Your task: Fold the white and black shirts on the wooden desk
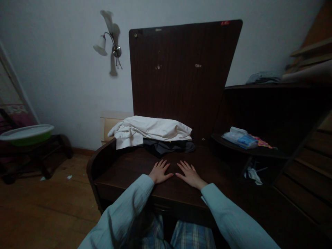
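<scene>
My left hand (160, 172) lies flat on the dark wooden desk top (124, 171), fingers spread and nothing in it. Beside it, my right hand (190, 175) rests palm down on the same surface, also with its fingers apart. The two thumbs point toward each other with a small gap between them. Just beyond my hands, against the back panel, is a heap of clothes: a white garment (158, 128) lies on top of a dark grey one (171, 147).
A dark upright panel (178, 76) stands behind the desk. On the right, a shelf (280, 154) holds a plastic packet (240, 138). A green basin (28, 136) sits on a stool (38, 155) at left. A lamp (101, 45) is fixed to the wall.
</scene>
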`<action>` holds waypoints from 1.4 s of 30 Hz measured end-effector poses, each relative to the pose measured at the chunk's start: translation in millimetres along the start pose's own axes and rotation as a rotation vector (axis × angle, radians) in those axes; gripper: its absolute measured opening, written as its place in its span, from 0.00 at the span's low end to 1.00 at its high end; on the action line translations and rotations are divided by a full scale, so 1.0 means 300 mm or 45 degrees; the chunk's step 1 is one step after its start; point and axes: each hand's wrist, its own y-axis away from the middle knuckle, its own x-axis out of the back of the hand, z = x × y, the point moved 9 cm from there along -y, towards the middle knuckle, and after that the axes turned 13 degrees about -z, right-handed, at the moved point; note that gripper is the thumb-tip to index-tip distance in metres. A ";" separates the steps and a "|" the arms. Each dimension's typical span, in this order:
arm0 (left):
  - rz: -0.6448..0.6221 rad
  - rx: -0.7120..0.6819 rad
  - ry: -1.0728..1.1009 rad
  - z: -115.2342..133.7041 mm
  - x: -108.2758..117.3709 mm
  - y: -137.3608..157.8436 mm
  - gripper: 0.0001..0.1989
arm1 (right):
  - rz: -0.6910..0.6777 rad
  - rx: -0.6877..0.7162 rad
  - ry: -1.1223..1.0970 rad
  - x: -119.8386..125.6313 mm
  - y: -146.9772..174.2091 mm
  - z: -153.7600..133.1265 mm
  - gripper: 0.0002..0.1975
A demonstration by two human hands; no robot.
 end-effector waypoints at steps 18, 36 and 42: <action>0.028 -0.021 0.009 0.001 -0.001 -0.004 0.33 | 0.023 0.011 -0.019 -0.008 -0.007 0.010 0.37; 0.493 -0.090 0.449 -0.207 0.145 0.095 0.17 | 0.558 0.083 -0.183 0.167 -0.021 0.078 0.18; 0.674 0.164 0.939 -0.402 0.139 0.152 0.15 | 0.529 0.213 -0.012 0.389 -0.120 -0.098 0.20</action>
